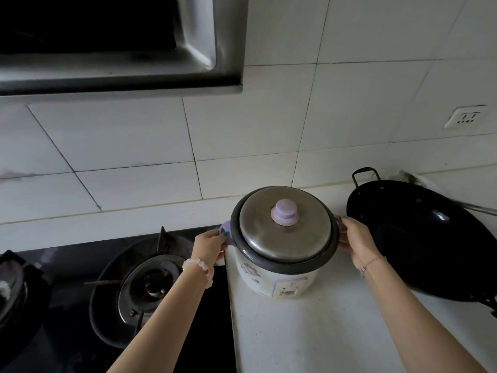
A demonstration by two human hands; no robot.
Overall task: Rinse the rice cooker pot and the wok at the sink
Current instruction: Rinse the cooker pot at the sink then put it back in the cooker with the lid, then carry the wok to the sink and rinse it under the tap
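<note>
A white rice cooker [271, 275] with a floral print stands on the white counter, closed by a steel lid [290, 238] with a lilac knob. My left hand [209, 244] grips its lilac left side handle. My right hand [355, 238] holds the right side handle, which it mostly hides. The inner pot is hidden under the lid. A black wok [419, 238] with a loop handle sits on the counter just right of the cooker, close to my right wrist.
A black gas hob with a burner [150, 281] lies left of the cooker, a second burner [13, 286] at the far left. A steel range hood [121, 63] hangs above. A wall socket [466, 117] sits on the tiled wall at the right. No sink is in view.
</note>
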